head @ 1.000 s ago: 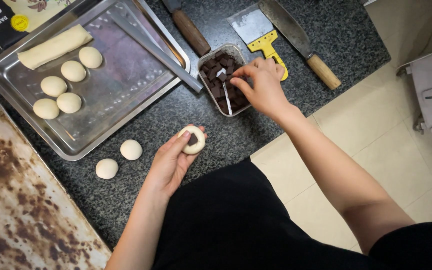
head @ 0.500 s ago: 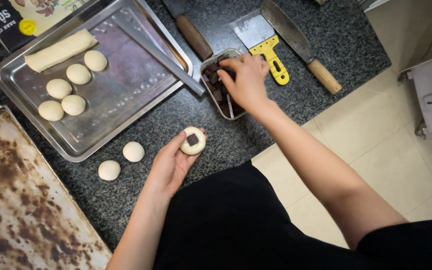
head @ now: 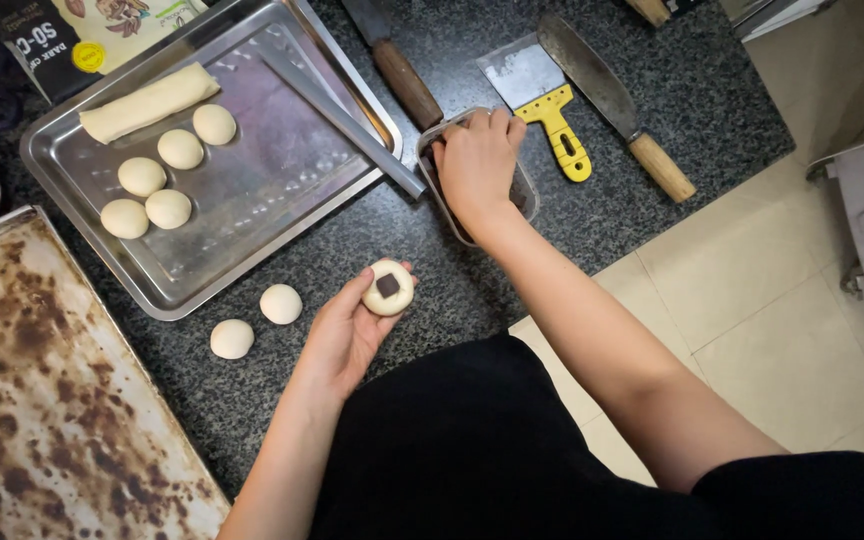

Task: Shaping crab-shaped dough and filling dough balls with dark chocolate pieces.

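My left hand [head: 344, 335] holds a flattened round of dough [head: 389, 288] with a dark square of chocolate pressed into its middle, above the speckled dark counter. My right hand [head: 477, 165] reaches into a small clear tub [head: 524, 185] of dark chocolate pieces and covers most of it; what its fingers pinch is hidden. Two dough balls lie on the counter, one [head: 281, 303] beside the other [head: 232, 338], left of my left hand.
A steel tray [head: 262, 190] holds several dough balls [head: 180, 148] and a dough log [head: 148, 102]. A worn, stained baking sheet [head: 42, 400] lies at the left. A yellow-handled scraper [head: 542, 105], wooden-handled knives [head: 607, 95] and a long metal blade [head: 342, 125] lie by the tub.
The right hand has dipped back into the tub. A chocolate square now sits in the dough held in the left hand, which has lowered slightly.
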